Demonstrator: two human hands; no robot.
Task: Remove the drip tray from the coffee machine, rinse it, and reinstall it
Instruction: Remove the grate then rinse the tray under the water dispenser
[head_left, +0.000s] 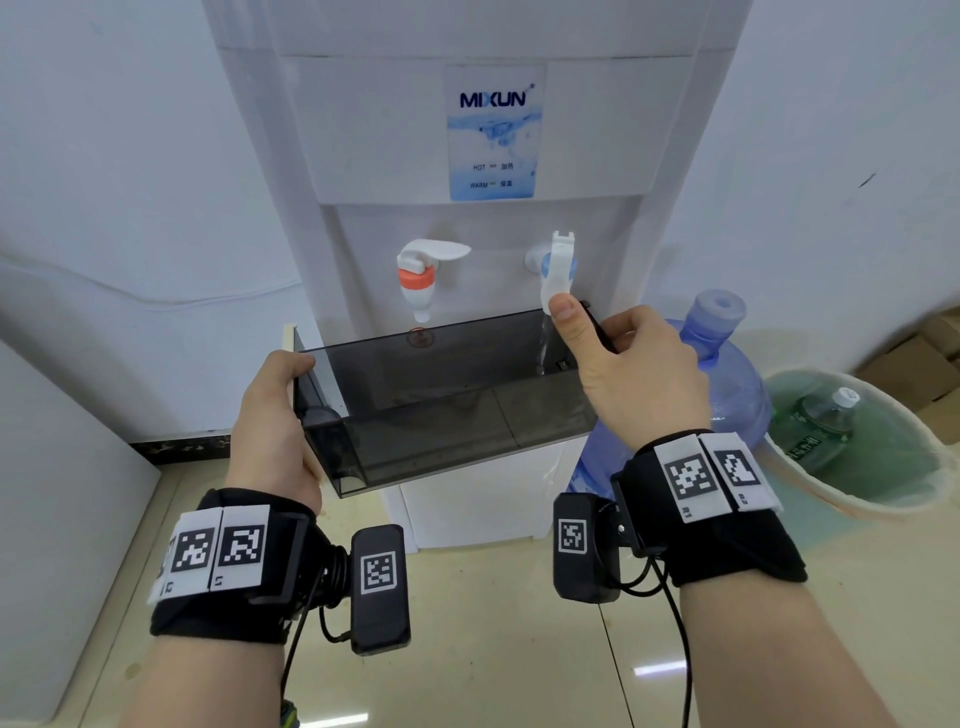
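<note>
A smoky grey transparent drip tray (447, 410) is held level under the taps of a white water dispenser (483, 156). My left hand (275, 431) grips the tray's left end. My right hand (634, 374) holds the tray's right end while its thumb presses down the white lever of the blue tap (558, 270). A thin stream of water (544, 340) runs from that tap into the tray's right side. The red tap (418, 275) to the left is untouched.
A blue water jug (727, 374) stands on the floor right of the dispenser. Beyond it is a lined bin (857, 447) holding a green bottle. Cardboard boxes (930, 358) sit at the far right. A white panel (62, 509) is at the left.
</note>
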